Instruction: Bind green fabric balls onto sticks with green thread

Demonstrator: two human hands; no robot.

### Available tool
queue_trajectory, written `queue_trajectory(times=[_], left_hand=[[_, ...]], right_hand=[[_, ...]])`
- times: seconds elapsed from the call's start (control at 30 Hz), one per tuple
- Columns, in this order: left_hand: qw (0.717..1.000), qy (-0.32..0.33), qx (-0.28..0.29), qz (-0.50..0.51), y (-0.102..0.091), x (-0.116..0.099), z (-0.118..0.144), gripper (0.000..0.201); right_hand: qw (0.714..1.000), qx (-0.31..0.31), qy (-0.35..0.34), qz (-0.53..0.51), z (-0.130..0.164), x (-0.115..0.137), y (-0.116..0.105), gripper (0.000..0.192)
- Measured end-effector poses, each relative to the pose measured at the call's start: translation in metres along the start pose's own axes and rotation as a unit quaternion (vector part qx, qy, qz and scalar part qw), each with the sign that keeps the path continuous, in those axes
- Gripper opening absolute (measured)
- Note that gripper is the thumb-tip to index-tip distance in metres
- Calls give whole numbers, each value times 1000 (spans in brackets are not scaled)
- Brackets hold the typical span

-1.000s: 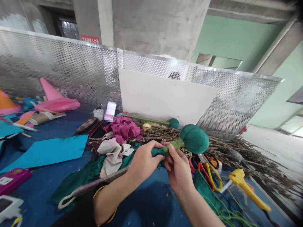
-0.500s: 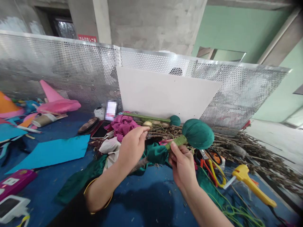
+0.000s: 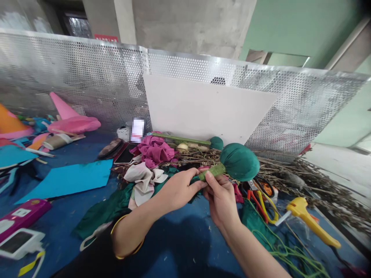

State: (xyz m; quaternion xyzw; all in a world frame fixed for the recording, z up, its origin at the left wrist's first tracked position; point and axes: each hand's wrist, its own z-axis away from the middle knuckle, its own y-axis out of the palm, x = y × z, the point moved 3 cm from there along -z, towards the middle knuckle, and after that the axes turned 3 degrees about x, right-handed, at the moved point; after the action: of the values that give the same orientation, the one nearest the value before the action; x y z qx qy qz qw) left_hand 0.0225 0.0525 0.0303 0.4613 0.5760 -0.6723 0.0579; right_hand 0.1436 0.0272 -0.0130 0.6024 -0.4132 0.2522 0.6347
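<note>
Both hands meet on the green-wrapped stem [image 3: 212, 171] of a dark green cloth ball [image 3: 240, 162] held above the blue table [image 3: 179, 247] — left hand [image 3: 179, 189] pinching it low, right hand [image 3: 222, 197] closed around it. The stem's lower end is hidden behind the fingers — twigs [image 3: 301, 181] crowd the right side; bare tabletop lies nearest the person

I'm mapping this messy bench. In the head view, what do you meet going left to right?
Orange cone → pink cone → magenta cloth → left hand → right hand → green fabric ball → yellow-handled tool.
</note>
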Motion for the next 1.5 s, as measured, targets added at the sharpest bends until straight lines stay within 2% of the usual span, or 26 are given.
queue_trajectory(times=[0.13, 0.27, 0.37, 0.47, 0.57, 0.67, 0.77, 0.93, 1.13, 1.3, 1.37, 1.5], left_hand=[[994, -22, 16, -109, 3, -2, 5, 24], [983, -14, 0, -181, 4, -7, 9, 20], [993, -3, 2, -121, 1, -7, 7, 13], [998, -21, 47, 29, -2, -4, 3, 8], [978, -55, 101, 172, -1, -1, 1, 8], [961, -73, 123, 238, 0, 2, 1, 6], [952, -85, 130, 265, 2, 5, 1, 1], [941, -76, 145, 297, 4, 8, 0, 11], [933, -61, 167, 313, -1, 7, 1, 13], [926, -59, 158, 338, -2, 5, 2, 31], [928, -56, 150, 335, 0, 5, 2, 35], [956, -38, 141, 256, -1, 9, 1, 28]], right_hand=[[1000, 5, 0, 4, 0, -2, 0, 26], [1000, 5, -4, 10, 1, -1, 1, 27], [1000, 10, -3, 14, 1, 0, 2, 27], [1000, 16, -6, 22, 1, 1, 3, 27], [999, 19, -5, 27, 2, 1, 3, 27], [999, 14, 3, 29, 2, 0, 3, 29], [1000, 12, 0, 28, 2, 0, 3, 29], [999, 27, 1, 27, 2, 0, 3, 28], [999, 8, -6, 40, 0, 2, 1, 31], [999, 19, -15, 38, -1, 5, 1, 28], [999, 23, -15, 36, -1, 5, 1, 28], [999, 13, -13, 30, -2, 4, 0, 26]])
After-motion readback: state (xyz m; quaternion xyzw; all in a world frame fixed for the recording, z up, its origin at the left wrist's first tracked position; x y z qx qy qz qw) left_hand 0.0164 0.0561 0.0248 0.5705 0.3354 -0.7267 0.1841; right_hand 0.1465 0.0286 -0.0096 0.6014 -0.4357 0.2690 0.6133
